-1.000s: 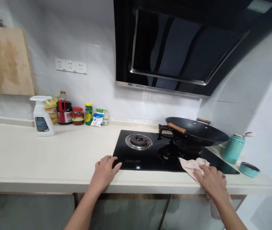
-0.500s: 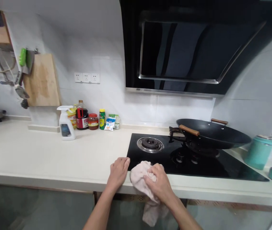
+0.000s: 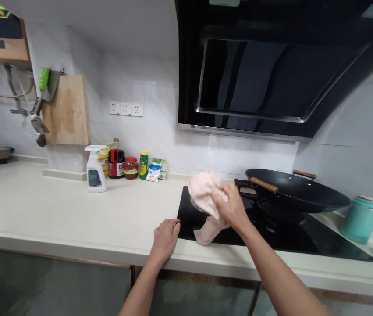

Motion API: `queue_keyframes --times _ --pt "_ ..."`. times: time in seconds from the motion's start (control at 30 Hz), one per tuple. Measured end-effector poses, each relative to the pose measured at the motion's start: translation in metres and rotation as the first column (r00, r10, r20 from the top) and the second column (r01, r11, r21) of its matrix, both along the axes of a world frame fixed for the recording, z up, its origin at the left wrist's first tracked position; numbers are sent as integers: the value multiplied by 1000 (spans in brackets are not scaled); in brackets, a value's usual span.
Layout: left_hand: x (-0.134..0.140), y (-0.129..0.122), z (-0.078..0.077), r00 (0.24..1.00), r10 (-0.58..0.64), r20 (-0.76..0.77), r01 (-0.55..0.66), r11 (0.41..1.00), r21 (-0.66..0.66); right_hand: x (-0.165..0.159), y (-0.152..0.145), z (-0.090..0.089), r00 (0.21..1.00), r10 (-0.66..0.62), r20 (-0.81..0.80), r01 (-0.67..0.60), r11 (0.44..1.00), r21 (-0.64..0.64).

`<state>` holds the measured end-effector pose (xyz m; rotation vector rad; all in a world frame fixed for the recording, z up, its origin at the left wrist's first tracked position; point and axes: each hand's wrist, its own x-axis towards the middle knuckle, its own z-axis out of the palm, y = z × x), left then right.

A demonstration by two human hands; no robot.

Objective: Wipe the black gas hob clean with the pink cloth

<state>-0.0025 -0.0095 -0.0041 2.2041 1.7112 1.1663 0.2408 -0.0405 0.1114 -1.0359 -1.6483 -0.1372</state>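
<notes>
My right hand (image 3: pixel 231 205) is closed round a pale pink cloth (image 3: pixel 204 191), bunched over the left burner of the black glass cooktop (image 3: pixel 186 208). A loose end of the cloth hangs down by the cooktop's front edge. The cloth hides most of that burner. My left hand (image 3: pixel 166 237) lies on the white counter (image 3: pixel 133 215) beside the cooktop's left front corner, holding nothing, its fingers stretched forward. A large black wok (image 3: pixel 304 191) with wooden handles sits on the right burner.
A white spray bottle (image 3: pixel 96 171), a dark sauce bottle (image 3: pixel 116 160), a red-lidded jar (image 3: pixel 131 168) and a green shaker (image 3: pixel 143 166) stand along the wall. A teal canister (image 3: pixel 360 219) is at the right. The range hood (image 3: pixel 248 79) overhangs the cooktop.
My right hand has moved up and away from the counter's front edge with the cloth, onto the left burner. My left hand stays on the counter. The view has shifted slightly.
</notes>
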Motion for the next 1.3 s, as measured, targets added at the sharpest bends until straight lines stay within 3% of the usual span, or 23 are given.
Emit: queue_keyframes --times 0.07,0.1,0.17,0.23,0.4,0.5,0.6,0.67,0.77,0.87,0.93,1.03,1.13,1.2,1.3 --pt "1 0 0 1000 3 7 -3 1000 1 10 -2 -49 955 21 296 64 960 -273" --pt "1 0 0 1000 4 10 -4 1000 2 13 -4 -72 911 36 411 111 938 -327" --pt "2 -1 0 1000 5 13 -5 1000 2 16 -10 -103 866 13 500 174 930 -325" --pt "3 -3 1 1000 1 10 -1 1000 1 12 -14 -115 855 6 519 186 930 -317" --pt "3 -3 2 1000 -7 -18 8 1000 7 0 -9 -111 861 -41 507 175 960 -220" --pt "2 -1 1 999 -6 -49 7 1000 7 14 3 -112 868 -3 497 127 968 -215" --pt "2 0 1 997 -8 -77 8 1000 7 38 16 -109 878 -35 478 172 954 -247" --pt "2 0 2 996 -7 -88 8 1000 7 50 24 -102 865 -125 486 270 932 -241" --pt "3 0 2 994 -3 -106 6 1000 25 55 36 -87 796 -274 540 456 858 -237" --pt "2 1 -2 993 -7 -119 14 998 59 50 41 -78 768 -326 552 539 794 -281" --pt "1 3 -6 992 -17 -124 27 996 81 53 39 -76 803 -238 547 476 807 -348" --pt "-1 7 -13 991 -23 -129 37 994 102 74 31 -74 814 81 575 270 824 -498" --pt "-3 9 -17 991 -23 -131 37 994 107 101 31 -64 767 333 548 156 733 -663" --pt "-3 10 -18 992 -27 -125 41 993 111 111 40 -56 765 384 518 134 691 -710" --pt "-4 10 -19 993 -34 -111 46 993 105 112 68 -51 800 298 520 175 714 -678"
